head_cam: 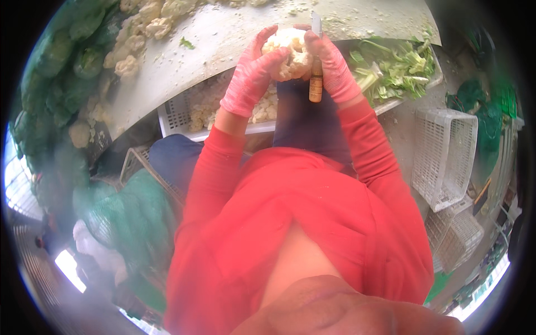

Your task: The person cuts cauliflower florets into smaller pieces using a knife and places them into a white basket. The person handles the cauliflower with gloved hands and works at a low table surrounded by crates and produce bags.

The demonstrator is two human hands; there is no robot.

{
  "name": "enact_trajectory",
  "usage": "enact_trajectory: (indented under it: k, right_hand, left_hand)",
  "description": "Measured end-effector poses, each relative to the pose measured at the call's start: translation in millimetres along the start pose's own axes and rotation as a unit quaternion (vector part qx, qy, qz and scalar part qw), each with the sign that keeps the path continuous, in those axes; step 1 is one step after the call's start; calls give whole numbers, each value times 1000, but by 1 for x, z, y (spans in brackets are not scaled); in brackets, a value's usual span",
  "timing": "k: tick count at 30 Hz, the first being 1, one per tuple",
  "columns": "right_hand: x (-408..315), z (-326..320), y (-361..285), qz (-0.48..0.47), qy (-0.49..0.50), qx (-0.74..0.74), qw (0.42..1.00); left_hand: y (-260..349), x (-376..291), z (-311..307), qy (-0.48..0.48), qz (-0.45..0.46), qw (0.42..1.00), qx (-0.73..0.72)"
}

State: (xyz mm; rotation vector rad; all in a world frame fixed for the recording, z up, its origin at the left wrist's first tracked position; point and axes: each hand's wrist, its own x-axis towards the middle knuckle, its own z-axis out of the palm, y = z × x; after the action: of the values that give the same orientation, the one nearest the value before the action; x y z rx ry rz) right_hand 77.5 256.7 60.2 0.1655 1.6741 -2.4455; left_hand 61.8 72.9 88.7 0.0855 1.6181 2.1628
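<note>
A trimmed cauliflower head [289,63] is held up between both hands, over the near edge of a pale work surface [201,58]. My left hand [256,69], in a pink-and-white knit glove, grips it from the left with the thumb across its near side. My right hand [333,63], gloved alike, steadies its right side with the fingertips. That same hand also holds a knife [316,79], its wooden handle pointing towards me and its blade pointing away. Part of the blade is hidden behind the fingers.
Below the surface's edge stands a white plastic crate [173,115] holding cauliflower pieces [261,111]. Cut leaves [393,71] fill a tray at right. More cauliflower heads [127,67] lie at upper left beside green net sacks [54,75]. Slatted crates [444,159] stand on the right.
</note>
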Motion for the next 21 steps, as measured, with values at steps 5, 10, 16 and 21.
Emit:
enact_trajectory:
  k: [5, 10, 16, 21]
  right_hand:
    - [40, 29, 16, 20, -8, -127, 992]
    - [84, 74, 44, 119, -1, -342, 932]
    - [110, 130, 87, -2, -144, -634, 760]
    - [123, 146, 105, 26, -163, -642, 749]
  left_hand:
    - [-16, 12, -48, 109, 148, 972, 150]
    - [-27, 34, -142, 221, 91, 960, 148]
    - [-46, 39, -230, 238, 124, 912, 311]
    - [-61, 38, -242, 245, 121, 916, 294]
